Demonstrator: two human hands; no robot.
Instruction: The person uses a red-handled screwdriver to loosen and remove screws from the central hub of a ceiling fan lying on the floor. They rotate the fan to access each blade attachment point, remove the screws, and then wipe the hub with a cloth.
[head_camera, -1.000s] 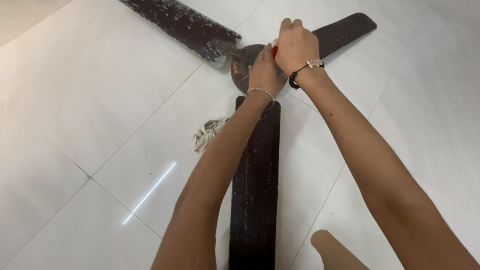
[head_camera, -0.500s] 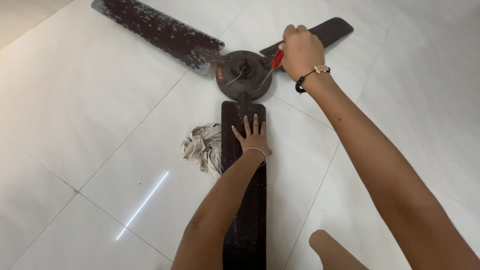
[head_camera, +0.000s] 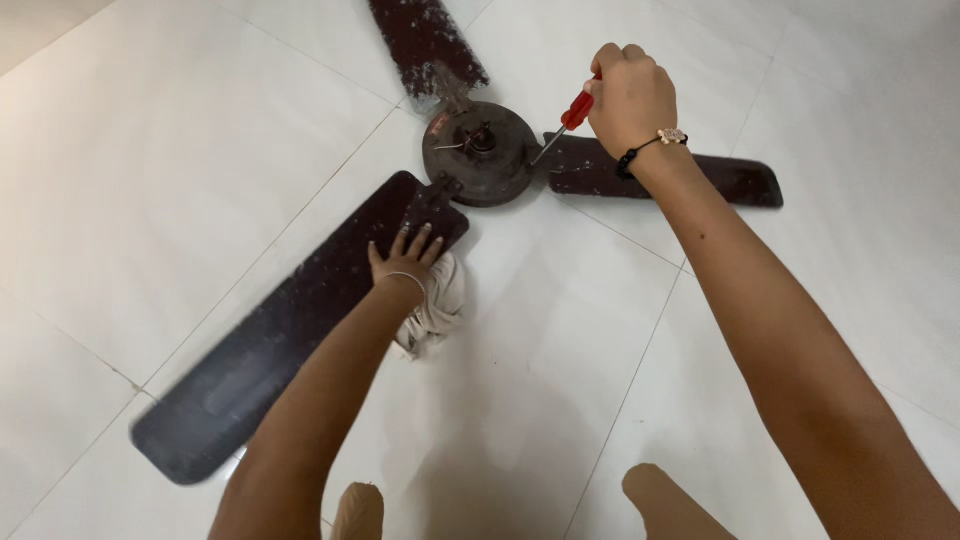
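A dark brown ceiling fan lies on the white tiled floor, its round motor hub at the top centre. My left hand rests flat, fingers spread, on the near blade, which points to the lower left. My right hand is closed on a red-handled screwdriver whose tip points down at the hub's right edge. A second blade runs to the right under my right wrist. A third, flaking blade goes up out of view.
A crumpled pale cloth lies on the floor just below my left wrist, partly under the near blade's edge. My knees show at the bottom edge. White floor tiles with thin grout lines spread all around.
The fan has turned clockwise: the near blade swung from pointing straight down to the lower left, with my left hand on it. My right hand kept the screwdriver by the hub.
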